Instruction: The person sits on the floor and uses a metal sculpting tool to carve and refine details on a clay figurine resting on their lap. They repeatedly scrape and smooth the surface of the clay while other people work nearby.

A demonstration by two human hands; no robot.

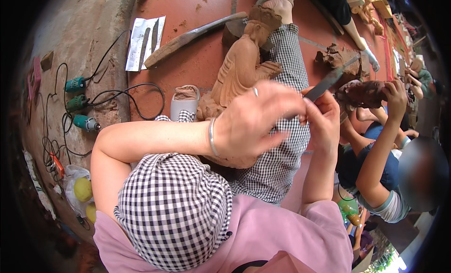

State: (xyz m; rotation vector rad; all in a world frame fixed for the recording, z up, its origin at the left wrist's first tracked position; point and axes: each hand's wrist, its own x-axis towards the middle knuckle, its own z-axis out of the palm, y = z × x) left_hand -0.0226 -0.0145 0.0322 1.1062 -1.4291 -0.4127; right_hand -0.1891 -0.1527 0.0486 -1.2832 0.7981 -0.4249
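Observation:
My right hand (324, 114) is closed around the lower end of a dark, flat, tapered blade (334, 77), whose tip points up to the far right. My left hand (258, 120), wearing a ring and a silver bracelet, is beside the blade's lower end. Motion smears its fingers, so I cannot tell whether they grip anything. Under and beyond it is a brown carved wooden figure (238, 61) with hands held in front, resting by my checked trouser leg (290, 61). My left hand hides part of the figure's lower body.
A long wooden-handled tool (188, 40) and a white sheet with dark strips (137, 59) lie on the red tiles. Green power tools (85, 122) with cords are at left. A grey sandal (184, 106) is near the figure. At right, another person holds a dark carving (364, 93).

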